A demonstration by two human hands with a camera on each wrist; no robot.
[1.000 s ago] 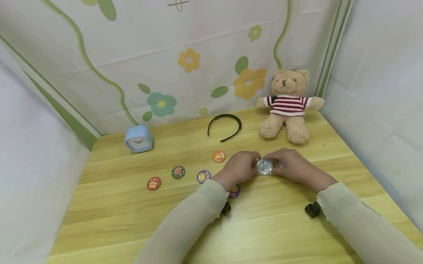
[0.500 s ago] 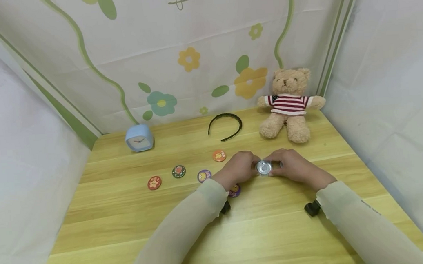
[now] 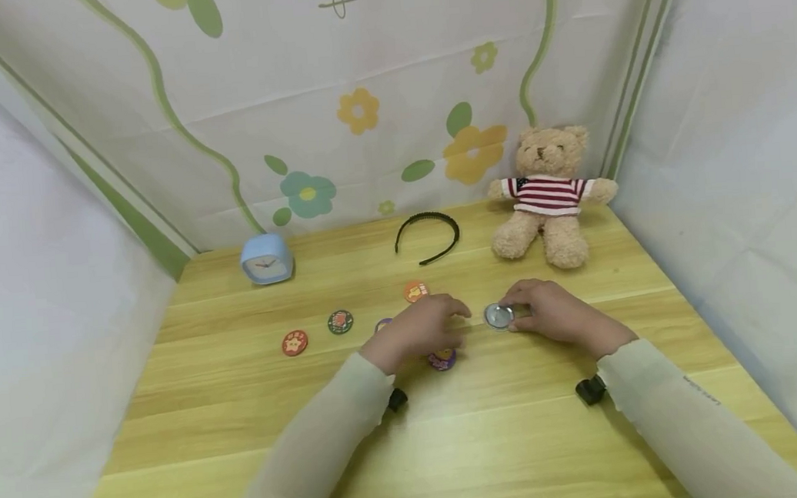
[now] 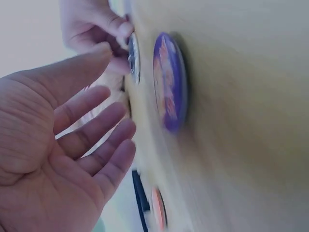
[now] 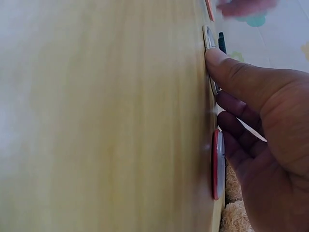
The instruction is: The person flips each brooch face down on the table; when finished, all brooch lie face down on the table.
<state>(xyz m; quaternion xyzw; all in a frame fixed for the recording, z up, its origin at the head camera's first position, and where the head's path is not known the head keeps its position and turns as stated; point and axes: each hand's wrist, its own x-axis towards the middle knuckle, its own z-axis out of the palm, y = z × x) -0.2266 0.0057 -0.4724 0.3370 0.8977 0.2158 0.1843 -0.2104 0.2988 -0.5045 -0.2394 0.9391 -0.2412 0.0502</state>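
A round pin badge [image 3: 499, 316] lies on the table with its silver back facing up. My right hand [image 3: 556, 317] pinches its right edge between thumb and fingers; the right wrist view shows the thumb [image 5: 217, 57] on the rim. Beneath the curled fingers there, a red-rimmed badge [image 5: 218, 164] lies apart, silver side up. My left hand [image 3: 421, 328] hovers left of the pinched badge, fingers spread and loosely bent, holding nothing. Under it a purple badge [image 3: 442, 359] is partly covered, as is another purple badge [image 3: 384, 324] by its wrist.
Red [image 3: 295, 343], green [image 3: 340, 322] and orange badges [image 3: 416, 290] lie further left on the wooden table [image 3: 495, 443]. Behind them stand a blue clock [image 3: 267, 259], a black headband [image 3: 431, 217] and a teddy bear [image 3: 549, 192] against the printed cloth.
My left hand has let go of the silver-backed badge and drawn away to the left, its fingers opening. My right hand keeps its grip in the same place.
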